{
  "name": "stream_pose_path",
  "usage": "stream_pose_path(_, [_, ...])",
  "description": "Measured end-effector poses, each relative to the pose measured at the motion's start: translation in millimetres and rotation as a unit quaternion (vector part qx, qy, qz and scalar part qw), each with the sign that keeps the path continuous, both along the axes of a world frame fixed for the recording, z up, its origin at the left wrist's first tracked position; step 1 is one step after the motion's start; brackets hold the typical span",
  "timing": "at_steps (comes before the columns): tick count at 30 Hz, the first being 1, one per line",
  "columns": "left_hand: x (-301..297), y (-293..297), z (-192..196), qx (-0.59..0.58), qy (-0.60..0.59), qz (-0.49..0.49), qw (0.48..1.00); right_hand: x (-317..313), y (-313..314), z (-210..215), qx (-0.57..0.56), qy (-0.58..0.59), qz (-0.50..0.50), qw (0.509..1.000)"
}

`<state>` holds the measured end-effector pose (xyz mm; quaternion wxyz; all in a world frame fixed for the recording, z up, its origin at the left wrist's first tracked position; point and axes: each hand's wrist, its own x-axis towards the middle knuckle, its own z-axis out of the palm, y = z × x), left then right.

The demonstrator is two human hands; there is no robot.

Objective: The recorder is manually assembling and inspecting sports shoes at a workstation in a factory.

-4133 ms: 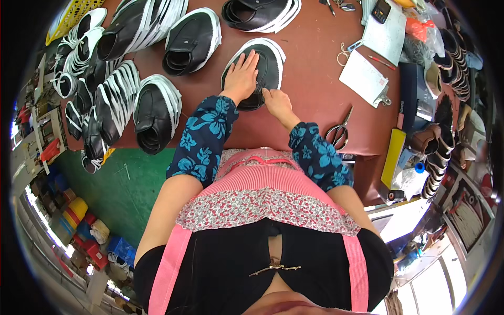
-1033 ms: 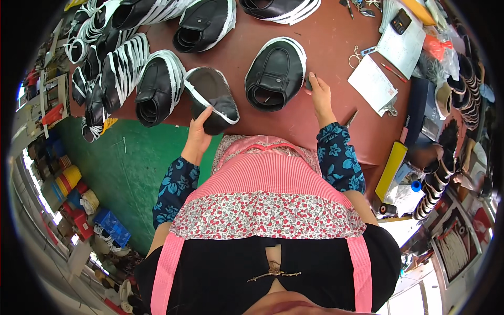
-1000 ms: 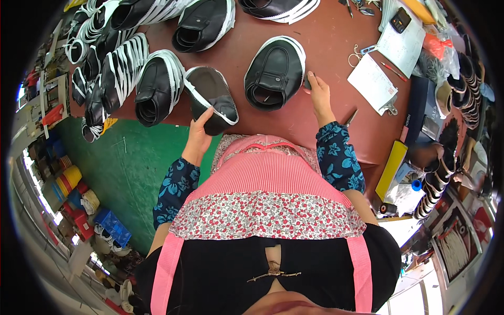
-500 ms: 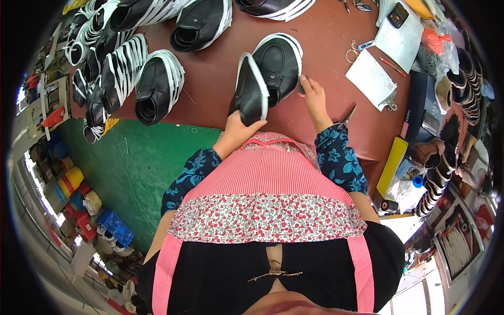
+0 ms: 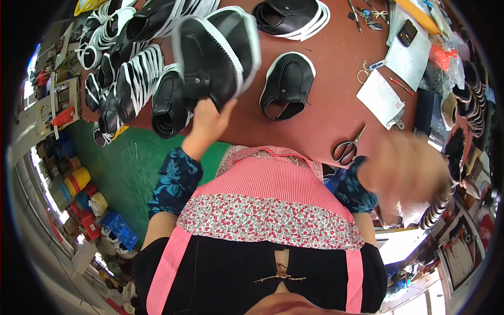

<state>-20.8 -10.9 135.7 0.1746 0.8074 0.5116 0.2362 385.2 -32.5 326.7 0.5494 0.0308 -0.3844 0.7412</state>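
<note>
In my left hand [image 5: 207, 123] is a black shoe upper [image 5: 202, 71] with a white zigzag-cut edge, gripped near its heel end. It is raised in front of another black upper [image 5: 231, 29], and I cannot tell whether the two touch. A single black upper [image 5: 289, 81] lies on the reddish-brown table [image 5: 315, 123], its opening toward me. My right hand [image 5: 407, 168] is smeared by motion beyond the table's right side, its fingers unclear. Nearest to it on the table are black-handled scissors [image 5: 346, 150].
Stacked uppers [image 5: 139, 79] fill the table's left side, and more [image 5: 294, 18] lie at the back. To the right are a clipboard with paper [image 5: 380, 97], a red pen [image 5: 401, 85] and a black calculator-like device [image 5: 407, 33]. The green floor [image 5: 110, 163] shows at left.
My left hand has carried its upper left and away from me, off the one on the table. My right hand, earlier at that upper with a small dark thing, has swung right and nearer.
</note>
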Motion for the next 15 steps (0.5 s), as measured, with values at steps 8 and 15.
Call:
stream_pose_path(8, [-106.9, 142.8, -94.2, -0.016, 0.266, 0.021, 0.963, -76.0, 31.0, 70.4, 0.283, 0.155, -0.371, 0.871])
stream_pose_path(15, [18.0, 85.9, -63.5, 0.084, 0.049, 0.107, 0.990, -72.9, 17.4, 57.9, 0.350, 0.137, -0.448, 0.811])
